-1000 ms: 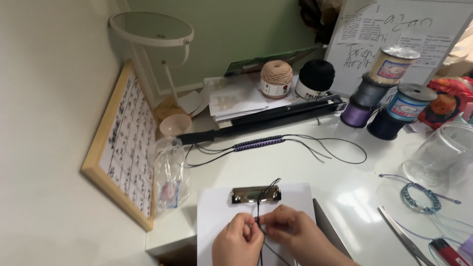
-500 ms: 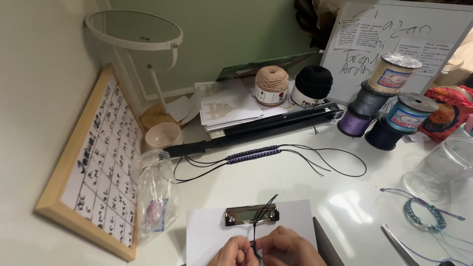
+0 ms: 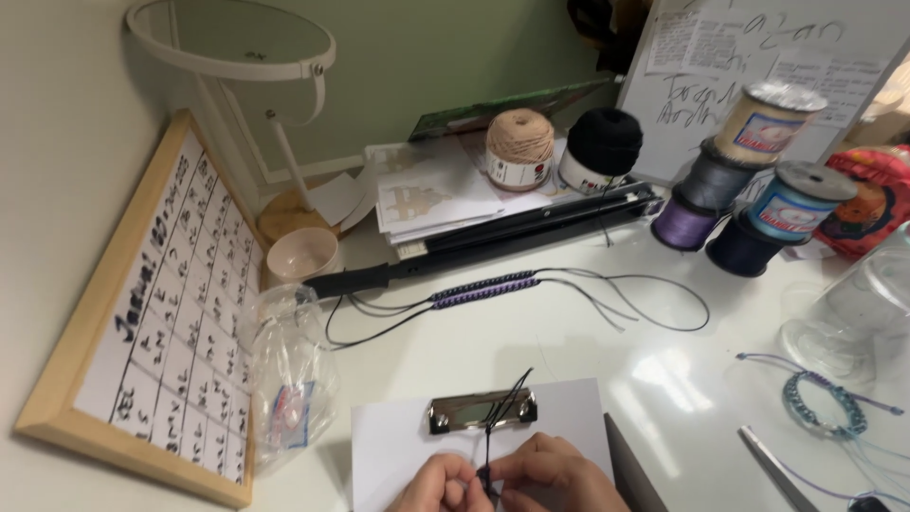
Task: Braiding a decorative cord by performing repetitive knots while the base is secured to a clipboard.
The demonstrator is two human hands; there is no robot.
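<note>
A glossy white desk (image 3: pixel 569 341) stands against a pale green wall (image 3: pixel 427 57) at twelve o'clock. A cream side wall (image 3: pixel 57 142) runs along nine o'clock. Overhead light glares off the desk toward four o'clock.

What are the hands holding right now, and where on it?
Both hands, left and right, pinch the dark cord just below the clipboard clip, at its knotted part.

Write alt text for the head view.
Two hands, left and right, pinch a dark cord clamped in a clipboard at the bottom of a white desk. Beyond lie a purple braided bracelet, thread spools, yarn balls, a mirror and a framed calendar.
</note>
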